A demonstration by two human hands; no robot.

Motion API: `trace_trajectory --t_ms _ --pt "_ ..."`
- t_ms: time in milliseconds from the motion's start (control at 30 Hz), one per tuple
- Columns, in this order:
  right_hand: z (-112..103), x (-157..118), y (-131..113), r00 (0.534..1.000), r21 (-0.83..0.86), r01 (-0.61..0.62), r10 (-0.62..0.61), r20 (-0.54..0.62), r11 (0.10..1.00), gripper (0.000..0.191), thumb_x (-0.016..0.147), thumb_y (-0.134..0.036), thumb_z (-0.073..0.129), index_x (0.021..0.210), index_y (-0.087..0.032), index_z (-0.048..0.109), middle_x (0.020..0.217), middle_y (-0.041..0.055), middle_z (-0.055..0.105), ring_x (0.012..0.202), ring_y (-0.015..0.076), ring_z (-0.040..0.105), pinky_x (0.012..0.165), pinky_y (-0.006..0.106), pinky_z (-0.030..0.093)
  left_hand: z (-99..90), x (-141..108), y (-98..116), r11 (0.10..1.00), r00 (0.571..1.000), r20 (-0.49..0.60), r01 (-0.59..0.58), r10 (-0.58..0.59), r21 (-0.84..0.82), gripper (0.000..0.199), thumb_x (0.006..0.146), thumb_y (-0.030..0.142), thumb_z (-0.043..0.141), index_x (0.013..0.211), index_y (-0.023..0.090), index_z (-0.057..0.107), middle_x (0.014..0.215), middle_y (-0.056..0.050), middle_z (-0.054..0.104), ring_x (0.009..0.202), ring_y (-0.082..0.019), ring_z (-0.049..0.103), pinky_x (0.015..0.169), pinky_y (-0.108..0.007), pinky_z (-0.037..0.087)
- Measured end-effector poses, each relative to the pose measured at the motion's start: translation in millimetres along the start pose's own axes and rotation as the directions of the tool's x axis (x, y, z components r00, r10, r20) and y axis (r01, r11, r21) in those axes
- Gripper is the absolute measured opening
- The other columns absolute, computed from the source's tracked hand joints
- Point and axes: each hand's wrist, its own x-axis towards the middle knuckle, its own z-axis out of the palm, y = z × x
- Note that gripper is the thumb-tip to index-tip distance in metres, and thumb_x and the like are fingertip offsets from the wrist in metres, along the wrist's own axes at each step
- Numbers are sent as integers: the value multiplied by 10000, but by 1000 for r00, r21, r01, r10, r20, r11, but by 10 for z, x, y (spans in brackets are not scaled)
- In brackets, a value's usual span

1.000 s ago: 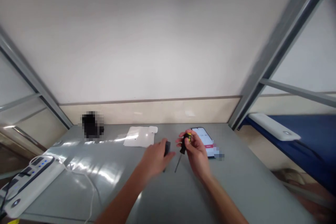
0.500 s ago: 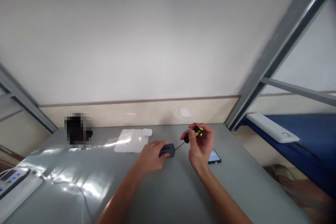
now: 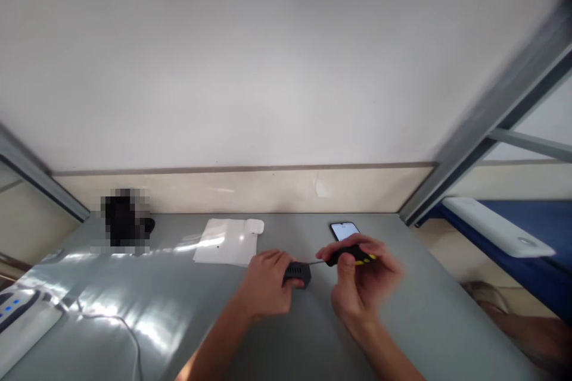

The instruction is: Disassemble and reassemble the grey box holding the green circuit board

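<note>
My left hand [image 3: 268,283] is closed around a small dark grey box with slots [image 3: 298,274], holding it just above or on the grey table; I cannot tell which. A screwdriver with a black and yellow handle [image 3: 351,255] is gripped in my right hand [image 3: 366,280]. Its thin metal shaft points left and reaches the top edge of the slotted box. Whether the tip touches a screw is too small to see. Behind my right hand lies a phone [image 3: 344,230] with a lit screen, partly covered by the fingers.
White paper [image 3: 226,243] with a small white case [image 3: 254,226] lies left of centre at the back. A blurred-out black object [image 3: 125,220] stands at the back left. A white power strip [image 3: 31,333] with a cable is at the near left. A white bar [image 3: 498,229] rests on a blue surface at the right.
The screwdriver has swung from slanting up to nearly level, and my right hand has turned and lowered. The box sits slightly further right and lower in view. More of the phone shows.
</note>
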Motion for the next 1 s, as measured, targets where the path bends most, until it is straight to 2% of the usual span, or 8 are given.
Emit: trace_trajectory --t_ms 100,233,467,567,633,733,867,1000 --pt "1 34 -6 999 8 -15 16 -30 1000 188 1013 -235 636 1131 -301 504 1030 -16 559 581 107 678 558 322 594 18 8 6 1000 1000 -6 21 -22 -14 189 854 246 694 1035 196 678 944 -82 769 906 -290 737 853 -392 540" --pt "-2 90 -29 998 -7 26 -27 -48 1000 191 1011 -225 641 1128 -301 510 1022 -16 561 583 107 674 553 319 594 28 5 -4 999 999 -11 41 -42 -28 188 848 248 701 1028 195 680 947 -80 770 917 -289 740 868 -390 537" --pt "-3 59 36 1000 9 3 -3 -19 1000 196 1011 -243 642 1143 -305 510 1046 -17 558 590 96 671 587 323 608 42 7 -25 999 999 -13 43 -43 13 180 853 272 692 1016 198 669 946 -81 775 906 -297 740 854 -400 540" --pt "-29 106 36 996 25 -62 60 71 998 198 1026 -244 623 1181 -320 525 1066 -8 562 630 101 678 609 311 591 62 3 -36 999 1000 -24 17 -16 29 183 848 271 692 1012 196 665 937 -88 773 898 -294 740 845 -396 543" --pt "-69 171 9 978 16 -133 128 167 991 191 1037 -259 610 1210 -324 564 1134 26 581 780 145 714 683 336 599 73 0 -32 999 1000 -27 -5 6 32 178 850 269 687 1011 198 660 932 -90 771 898 -291 741 847 -395 545" --pt "-152 267 -28 952 -28 -188 189 240 982 175 1038 -296 618 1208 -313 653 1225 65 577 976 200 685 812 385 586 92 3 5 999 999 -27 -26 26 23 167 857 256 669 1011 196 651 933 -93 767 892 -291 742 851 -401 546" --pt "-227 292 -30 923 63 -284 254 290 957 178 1044 -322 621 1206 -328 695 1103 51 636 938 209 671 820 393 552 141 24 77 999 999 -10 -34 35 11 164 855 251 647 1010 201 638 925 -82 763 876 -282 737 849 -405 544" --pt "-183 254 -56 910 180 -332 264 319 926 193 1072 -403 554 1193 -325 683 1071 58 672 913 236 705 849 453 553 184 37 115 999 999 2 -49 49 2 163 858 242 631 1017 207 634 955 -80 771 902 -281 735 867 -412 539"
